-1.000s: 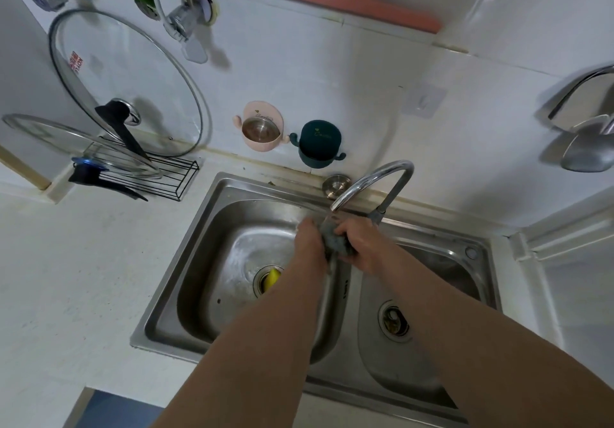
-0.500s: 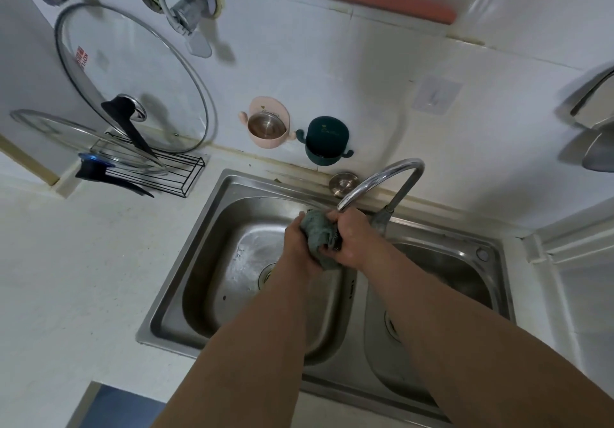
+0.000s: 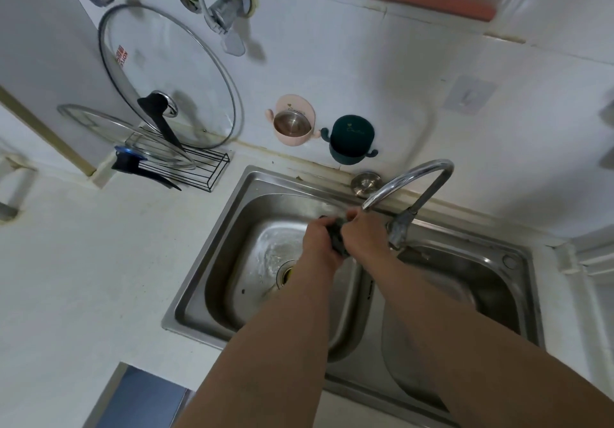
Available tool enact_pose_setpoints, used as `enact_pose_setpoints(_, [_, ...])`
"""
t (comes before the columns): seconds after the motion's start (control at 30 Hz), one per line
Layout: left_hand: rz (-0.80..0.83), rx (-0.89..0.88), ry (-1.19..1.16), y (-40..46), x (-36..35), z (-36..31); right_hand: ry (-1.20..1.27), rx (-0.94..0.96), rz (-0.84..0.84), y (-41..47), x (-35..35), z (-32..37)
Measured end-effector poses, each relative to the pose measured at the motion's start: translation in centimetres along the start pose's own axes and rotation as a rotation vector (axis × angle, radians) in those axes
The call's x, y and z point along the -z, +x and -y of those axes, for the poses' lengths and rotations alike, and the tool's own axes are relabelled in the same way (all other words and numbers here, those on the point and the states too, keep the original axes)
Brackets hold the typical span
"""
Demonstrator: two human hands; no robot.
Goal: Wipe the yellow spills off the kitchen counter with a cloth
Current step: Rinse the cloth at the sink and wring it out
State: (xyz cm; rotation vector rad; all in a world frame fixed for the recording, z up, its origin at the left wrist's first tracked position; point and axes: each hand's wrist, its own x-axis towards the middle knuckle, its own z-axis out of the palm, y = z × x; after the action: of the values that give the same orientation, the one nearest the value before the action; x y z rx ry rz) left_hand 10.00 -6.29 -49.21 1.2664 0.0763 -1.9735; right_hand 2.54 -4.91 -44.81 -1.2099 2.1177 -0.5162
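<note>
A dark grey-green cloth [image 3: 338, 241] is bunched tightly between my two hands over the left basin of the steel double sink [image 3: 212, 251], just below the faucet spout [image 3: 407, 178]. My left hand [image 3: 319, 238] grips it from the left and my right hand [image 3: 363, 233] from the right; most of the cloth is hidden inside my fists. A bit of yellow [image 3: 289, 273] shows at the left basin's drain. The white counter [image 3: 83, 278] to the left of the sink shows no yellow spill in this view.
Two glass pot lids [image 3: 166, 78] lean in a black wire rack [image 3: 202, 168] at the back left. A pink cup holder [image 3: 292, 121] and a dark green one [image 3: 354, 140] hang on the wall. A sink plug [image 3: 366, 183] lies behind the basin.
The cloth was open and visible between my hands half a second ago; now it is squeezed into a tight dark wad. My hands stay under the faucet.
</note>
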Motion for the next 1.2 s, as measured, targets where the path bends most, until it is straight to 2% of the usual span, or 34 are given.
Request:
enact_pose_setpoints(0.07, [-0.067, -0.062, 0.156, 0.2, -1.4, 0.5, 0.116, -0.052, -0.080, 0.1, 0.7, -1.2])
enact_pose_setpoints(0.1, [-0.105, -0.104, 0.354, 0.5, -1.9, 0.8, 0.215, -0.101, -0.067, 0.1, 0.9, -1.8])
enact_pose_setpoints(0.13, [-0.140, -0.145, 0.589, 0.7, -2.4, 1.1, 0.330, -0.170, -0.022, 0.5, 1.0, -2.4])
enact_pose_setpoints(0.23, [-0.295, -0.303, 0.991, -1.0, -3.1, 1.8, 0.650, -0.294, 0.138, 0.1, 0.8, -2.9])
enact_pose_setpoints(0.37, [-0.364, -0.315, 1.186, -0.2, -2.7, 1.4, 0.756, -0.362, 0.174, -0.8, 0.1, -2.3])
enact_pose_setpoints(0.43, [-0.388, -0.360, 1.082, 0.4, -2.2, 1.3, 0.781, -0.396, 0.176, -1.0, -0.5, -1.9])
enact_pose_setpoints(0.53, [-0.343, -0.246, 0.827, 0.1, -1.7, 0.7, 0.784, -0.448, 0.200, -1.3, -1.0, -1.4])
enact_pose_setpoints(0.6, [-0.330, -0.366, 0.783, -0.4, -0.8, 0.6, 0.787, -0.440, 0.244, -1.1, -1.4, -0.8])
enact_pose_setpoints(0.63, [-0.344, -0.290, 0.538, -0.9, -1.0, 0.0, 0.772, -0.433, 0.267, -1.0, -1.6, -0.6])
enact_pose_setpoints(0.67, [-0.259, -0.139, 0.272, -1.9, -1.3, -0.8, 0.734, -0.420, 0.280, -0.7, -1.7, -0.3])
enact_pose_setpoints(0.7, [-0.196, -0.125, 0.371, -2.1, -1.4, -1.0, 0.677, -0.401, 0.282, -0.6, -1.7, -0.1])
enact_pose_setpoints(0.87, [-0.050, -0.093, 0.405, -1.8, 1.5, -3.0, 0.375, -0.262, 0.175, 1.1, -0.8, 0.8])
enact_pose_setpoints(0.97, [-0.062, -0.057, 0.471, -2.1, 4.2, -4.0, 0.483, -0.251, 0.100, 4.1, -2.3, -0.2])
enact_pose_setpoints(1.03, [-0.044, -0.018, 0.465, -2.6, 5.9, -4.2, 0.591, -0.256, 0.112, 5.7, -3.3, -1.2])
enact_pose_setpoints(1.1, [-0.057, 0.001, 0.405, -3.2, 7.3, -4.4, 0.643, -0.272, 0.164, 4.9, -2.5, -0.5])
enact_pose_setpoints(1.2, [-0.059, 0.019, 0.253, -3.3, 8.9, -4.1, 0.611, -0.262, 0.122, 1.6, 0.0, 1.5])
